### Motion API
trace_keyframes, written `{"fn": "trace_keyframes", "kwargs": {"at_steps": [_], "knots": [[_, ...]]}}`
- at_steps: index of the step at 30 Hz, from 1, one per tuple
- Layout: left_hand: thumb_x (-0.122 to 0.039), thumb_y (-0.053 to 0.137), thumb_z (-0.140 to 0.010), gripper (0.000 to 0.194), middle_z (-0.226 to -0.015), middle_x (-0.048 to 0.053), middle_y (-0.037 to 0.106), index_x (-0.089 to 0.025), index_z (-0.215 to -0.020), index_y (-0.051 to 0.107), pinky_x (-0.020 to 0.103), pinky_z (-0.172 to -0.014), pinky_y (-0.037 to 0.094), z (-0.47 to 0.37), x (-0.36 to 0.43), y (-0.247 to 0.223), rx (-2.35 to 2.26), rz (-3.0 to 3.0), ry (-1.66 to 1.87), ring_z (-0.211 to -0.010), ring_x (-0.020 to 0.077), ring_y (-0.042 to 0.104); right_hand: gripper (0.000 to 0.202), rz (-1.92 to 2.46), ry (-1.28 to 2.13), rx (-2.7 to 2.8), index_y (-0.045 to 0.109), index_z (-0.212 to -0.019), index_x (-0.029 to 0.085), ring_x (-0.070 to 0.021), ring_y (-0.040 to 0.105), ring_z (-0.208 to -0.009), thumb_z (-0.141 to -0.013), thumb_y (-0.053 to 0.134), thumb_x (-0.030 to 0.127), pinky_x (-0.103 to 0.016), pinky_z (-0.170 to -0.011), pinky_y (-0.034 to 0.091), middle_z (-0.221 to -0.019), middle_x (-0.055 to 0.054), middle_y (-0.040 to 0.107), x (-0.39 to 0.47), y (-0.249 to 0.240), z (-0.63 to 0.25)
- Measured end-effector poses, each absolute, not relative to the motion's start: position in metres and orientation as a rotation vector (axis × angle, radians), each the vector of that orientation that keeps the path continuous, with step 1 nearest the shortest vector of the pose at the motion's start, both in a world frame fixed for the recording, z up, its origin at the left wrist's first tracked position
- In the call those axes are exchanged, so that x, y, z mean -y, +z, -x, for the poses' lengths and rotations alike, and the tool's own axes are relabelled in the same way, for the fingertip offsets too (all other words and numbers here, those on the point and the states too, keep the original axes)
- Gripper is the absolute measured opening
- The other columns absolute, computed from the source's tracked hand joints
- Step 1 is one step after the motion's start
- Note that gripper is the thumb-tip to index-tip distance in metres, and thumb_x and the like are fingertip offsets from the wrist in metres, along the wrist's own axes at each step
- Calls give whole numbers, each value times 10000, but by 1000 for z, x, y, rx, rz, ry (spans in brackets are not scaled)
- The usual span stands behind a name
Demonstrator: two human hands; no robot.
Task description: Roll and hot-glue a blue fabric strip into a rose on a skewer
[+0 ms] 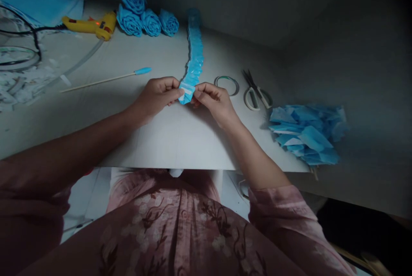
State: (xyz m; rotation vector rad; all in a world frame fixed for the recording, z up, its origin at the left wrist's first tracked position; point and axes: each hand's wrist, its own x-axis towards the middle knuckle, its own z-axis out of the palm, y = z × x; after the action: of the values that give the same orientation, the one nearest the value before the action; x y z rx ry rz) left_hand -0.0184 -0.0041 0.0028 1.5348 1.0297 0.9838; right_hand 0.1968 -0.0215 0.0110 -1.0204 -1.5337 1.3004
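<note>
Strip (195, 53): one, blue, ruffled along its edges, lying lengthwise from the far middle of the table (154, 138); its near end, with a white patch on it, is between the two hands.
Left hand (157, 96): thumb and fingers closed, pinching the left edge of that end.
Right hand (219, 103): thumb and fingers closed on the right edge of the same end.
Roses (139, 16): four, blue, grouped far, left of the strip.
Glue gun (93, 25): yellow, a small orange-red light on it, just left of the roses.
Stick (106, 81): thin, blue at its right tip, left of the strip.
Ring (236, 87): one, thin, right of the strip.
Scissors (255, 91): pale handles toward the near side, right of the ring.
Pile (307, 134): blue pieces, at the right.
Scraps (19, 85): white, loose, at the left.
</note>
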Motion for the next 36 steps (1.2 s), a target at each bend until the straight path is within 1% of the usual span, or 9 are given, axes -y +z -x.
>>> {"fn": "trace_keyframes", "kwargs": {"at_steps": [3, 8, 11, 16, 20, 25, 31, 33, 36], "knots": [[-274, 762, -902, 218, -655, -15, 580, -209, -755, 614, 248, -562, 406, 17, 6, 3, -1082, -1590, 1001, -580, 121, 499, 536, 1030, 1325, 1536, 676, -824, 231, -166, 599, -776, -898, 832, 739, -341, -757, 550, -817, -12, 665, 22, 11, -196], [-259, 758, -870, 184, -671, -22, 584, -206, -743, 635, 245, -568, 370, 15, 10, 4, -1071, -1673, 992, -602, 118, 482, 622, 1100, 1251, 1603, 558, -749, 247, -147, 490, -735, -800, 927, 745, -315, -699, 428, -746, 33, 547, 22, 6, -195], [-256, 748, -847, 137, -679, -17, 592, -202, -751, 666, 255, -583, 361, 16, 10, 3, -1073, -1680, 986, -614, 123, 484, 623, 1087, 1241, 1630, 530, -736, 249, -147, 440, -736, -817, 911, 736, -316, -690, 374, -745, 35, 507, 22, 6, -195], [-251, 716, -818, 102, -657, -9, 586, -210, -730, 683, 271, -590, 365, 18, 6, 1, -1067, -1612, 956, -605, 130, 470, 454, 1105, 1207, 1690, 558, -764, 246, -142, 393, -724, -895, 846, 572, -324, -692, 339, -755, 38, 480, 21, 6, -196], [-281, 731, -816, 117, -674, 6, 601, -215, -738, 672, 287, -605, 412, 19, 4, 1, -1072, -1571, 954, -606, 138, 494, 367, 1055, 1223, 1702, 590, -790, 244, -148, 430, -747, -887, 822, 511, -326, -730, 382, -770, 37, 500, 20, 9, -199], [-378, 739, -888, 235, -690, 21, 607, -220, -742, 644, 303, -621, 458, 20, 3, 1, -1112, -1605, 946, -629, 160, 572, 382, 1072, 1263, 1666, 652, -848, 241, -179, 524, -843, -926, 798, 586, -339, -797, 437, -839, 4, 585, 21, 15, -201], [-367, 743, -935, 271, -678, 28, 635, -202, -736, 661, 259, -579, 449, 16, 6, 3, -990, -1523, 966, -596, 130, 542, 664, 1070, 1238, 1633, 480, -732, 261, -152, 406, -744, -810, 893, 776, -323, -708, 362, -749, 34, 458, 18, 7, -200], [-363, 727, -967, 273, -687, 32, 652, -197, -758, 670, 249, -571, 454, 15, 6, 4, -983, -1509, 968, -594, 128, 556, 689, 1073, 1217, 1638, 466, -719, 263, -150, 393, -733, -801, 887, 803, -321, -696, 359, -738, 36, 443, 17, 6, -198], [-325, 790, -924, 201, -684, 9, 659, -197, -809, 686, 240, -566, 453, 16, 6, 4, -1028, -1571, 937, -584, 125, 563, 676, 1093, 1194, 1676, 477, -709, 263, -147, 372, -713, -809, 879, 797, -320, -679, 356, -724, 39, 436, 20, 8, -196]]}}
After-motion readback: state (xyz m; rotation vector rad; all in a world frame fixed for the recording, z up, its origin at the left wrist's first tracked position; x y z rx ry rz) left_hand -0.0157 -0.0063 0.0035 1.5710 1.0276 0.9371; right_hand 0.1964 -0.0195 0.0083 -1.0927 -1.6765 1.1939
